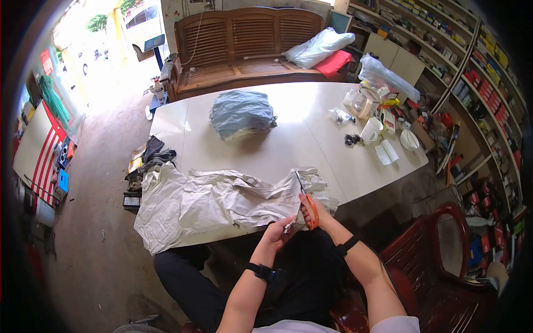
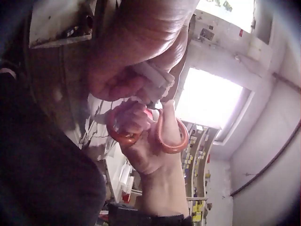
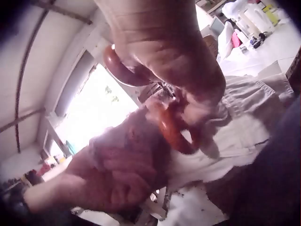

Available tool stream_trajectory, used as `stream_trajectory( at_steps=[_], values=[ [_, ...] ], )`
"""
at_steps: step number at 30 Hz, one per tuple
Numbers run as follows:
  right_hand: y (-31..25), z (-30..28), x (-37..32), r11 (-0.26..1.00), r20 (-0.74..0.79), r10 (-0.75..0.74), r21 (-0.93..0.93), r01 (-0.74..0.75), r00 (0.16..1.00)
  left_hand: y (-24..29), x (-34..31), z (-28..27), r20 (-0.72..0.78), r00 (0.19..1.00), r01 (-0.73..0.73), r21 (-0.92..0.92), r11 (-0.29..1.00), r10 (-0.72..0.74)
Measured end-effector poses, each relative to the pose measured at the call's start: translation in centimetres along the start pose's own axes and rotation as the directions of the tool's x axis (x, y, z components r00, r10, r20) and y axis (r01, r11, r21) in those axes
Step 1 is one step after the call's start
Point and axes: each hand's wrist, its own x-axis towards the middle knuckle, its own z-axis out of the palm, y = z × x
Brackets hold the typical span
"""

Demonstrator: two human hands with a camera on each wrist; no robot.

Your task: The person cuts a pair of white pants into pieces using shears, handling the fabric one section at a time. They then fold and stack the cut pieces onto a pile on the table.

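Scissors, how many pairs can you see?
1: the orange-handled scissors in the right hand, beside the pale cloth. Others may be hidden.

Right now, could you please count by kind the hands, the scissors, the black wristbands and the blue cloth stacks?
Hands: 2 (left hand, right hand)
Scissors: 1
Black wristbands: 2
Blue cloth stack: 1
Total: 6
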Motion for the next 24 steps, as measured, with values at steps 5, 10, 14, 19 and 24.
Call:
stream_trajectory(
  at_steps=[5,10,14,19,24],
  values=[
    [-4.2,-0.4,-0.3,0.948,0.187,0.214,0.199,-0.250,0.959,0.0,-0.9,-0.2,-0.049,0.998,0.047,0.075,0.996,-0.043],
    [-3.7,0.3,1.0,0.982,0.123,0.102,0.145,-0.120,0.987,0.6,-1.4,-0.3,-0.025,0.999,0.036,0.065,0.997,-0.035],
    [-2.8,0.0,1.6,0.984,0.087,0.066,0.162,-0.079,0.994,0.4,-0.8,-0.8,-0.029,0.999,0.018,0.051,0.999,-0.016],
    [-1.6,-0.2,1.6,0.983,0.072,0.085,0.154,-0.096,0.994,-0.3,-0.7,-1.5,-0.012,0.999,0.044,0.003,0.999,-0.044],
    [-2.4,-0.5,1.9,0.990,0.030,0.113,0.081,-0.115,0.993,-0.7,-0.6,-2.2,0.013,0.999,0.053,-0.003,0.999,-0.053]
  ],
)
